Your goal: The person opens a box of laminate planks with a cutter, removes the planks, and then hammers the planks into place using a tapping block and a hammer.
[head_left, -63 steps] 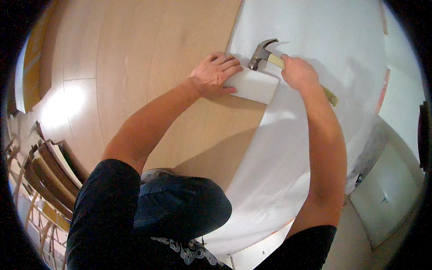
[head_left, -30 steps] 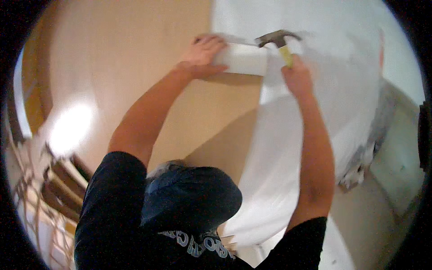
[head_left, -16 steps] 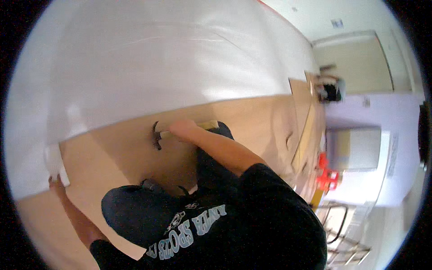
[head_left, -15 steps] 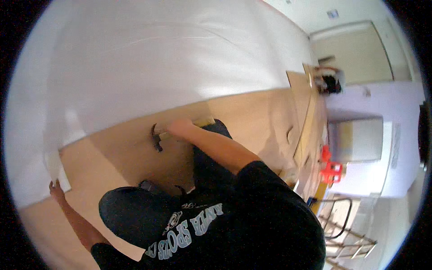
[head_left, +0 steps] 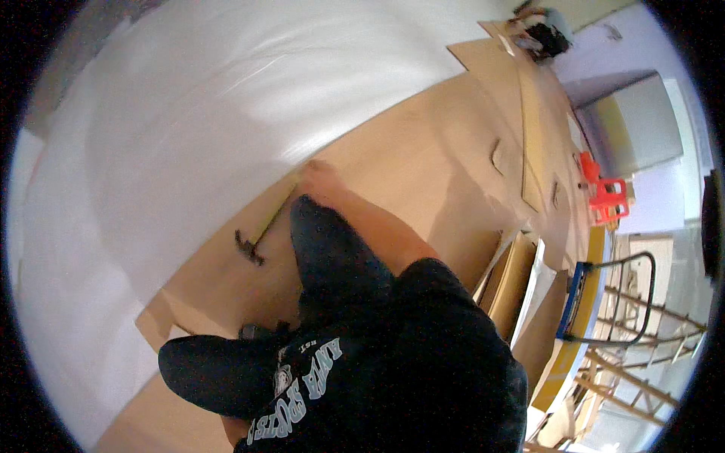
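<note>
My right hand (head_left: 321,180), slightly blurred, is closed around the far end of a hammer's handle beside my raised knee. The claw hammer (head_left: 266,224) has a yellowish handle, and its dark head hangs low over the wood-coloured floor boards (head_left: 208,283). These boards meet a sheet of white underlay (head_left: 196,143) along a slanting edge. Only a bit of my left forearm (head_left: 232,429) shows below my other knee; the left hand is hidden. A small white piece (head_left: 179,332) lies by that knee, near the board edge.
A stack of long boards (head_left: 507,283) lies to my right, near a blue-framed trolley (head_left: 578,302) and a wooden ladder (head_left: 634,385). Red stools (head_left: 608,200) stand farther off. Loose planks (head_left: 531,128) lie ahead, and another person (head_left: 544,34) crouches at the far end.
My right hand has shifted from near the hammer's head to the handle's end. My left hand, earlier at a white strip by the board edge, has gone out of sight. The view has turned.
</note>
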Tool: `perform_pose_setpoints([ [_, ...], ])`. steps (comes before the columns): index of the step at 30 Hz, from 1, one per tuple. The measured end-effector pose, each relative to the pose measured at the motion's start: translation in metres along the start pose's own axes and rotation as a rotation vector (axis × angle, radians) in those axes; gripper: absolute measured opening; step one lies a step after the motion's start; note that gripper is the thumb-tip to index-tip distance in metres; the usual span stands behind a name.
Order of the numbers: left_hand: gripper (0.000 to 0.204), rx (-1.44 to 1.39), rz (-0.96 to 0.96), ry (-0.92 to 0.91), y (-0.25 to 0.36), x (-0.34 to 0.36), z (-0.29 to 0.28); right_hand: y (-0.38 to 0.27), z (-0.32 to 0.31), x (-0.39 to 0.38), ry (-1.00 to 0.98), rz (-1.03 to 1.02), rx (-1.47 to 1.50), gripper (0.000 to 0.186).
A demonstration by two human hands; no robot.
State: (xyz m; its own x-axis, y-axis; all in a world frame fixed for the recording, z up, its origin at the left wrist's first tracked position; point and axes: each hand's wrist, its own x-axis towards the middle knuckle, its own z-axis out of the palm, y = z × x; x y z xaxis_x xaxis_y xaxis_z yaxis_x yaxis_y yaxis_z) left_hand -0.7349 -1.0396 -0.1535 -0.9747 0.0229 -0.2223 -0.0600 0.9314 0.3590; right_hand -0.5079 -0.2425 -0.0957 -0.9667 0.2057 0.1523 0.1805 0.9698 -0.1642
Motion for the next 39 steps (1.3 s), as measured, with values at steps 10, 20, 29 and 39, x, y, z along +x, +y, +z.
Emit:
perform_pose_setpoints([
  [10, 0.054, 0.141, 0.035, -0.142, 0.123, -0.060, -0.027, 0.107, -0.208, -0.519, -0.125, 1.859, -0.297, 0.055],
  [20, 0.054, 0.303, 0.219, -0.027, 0.283, -0.072, -0.168, 0.024, -0.162, -0.723, -0.439, 2.442, 0.201, 0.098],
  [29, 0.069, -0.752, 0.640, -0.320, 0.698, -0.048, -0.223, -0.003, -0.078, -0.711, -0.331, 2.209, -0.245, 0.067],
  [39, 0.053, -0.377, 1.082, -0.754, 0.987, -0.399, -0.009, -0.043, -0.069, -0.802, -0.444, 2.491, -0.580, 0.074],
])
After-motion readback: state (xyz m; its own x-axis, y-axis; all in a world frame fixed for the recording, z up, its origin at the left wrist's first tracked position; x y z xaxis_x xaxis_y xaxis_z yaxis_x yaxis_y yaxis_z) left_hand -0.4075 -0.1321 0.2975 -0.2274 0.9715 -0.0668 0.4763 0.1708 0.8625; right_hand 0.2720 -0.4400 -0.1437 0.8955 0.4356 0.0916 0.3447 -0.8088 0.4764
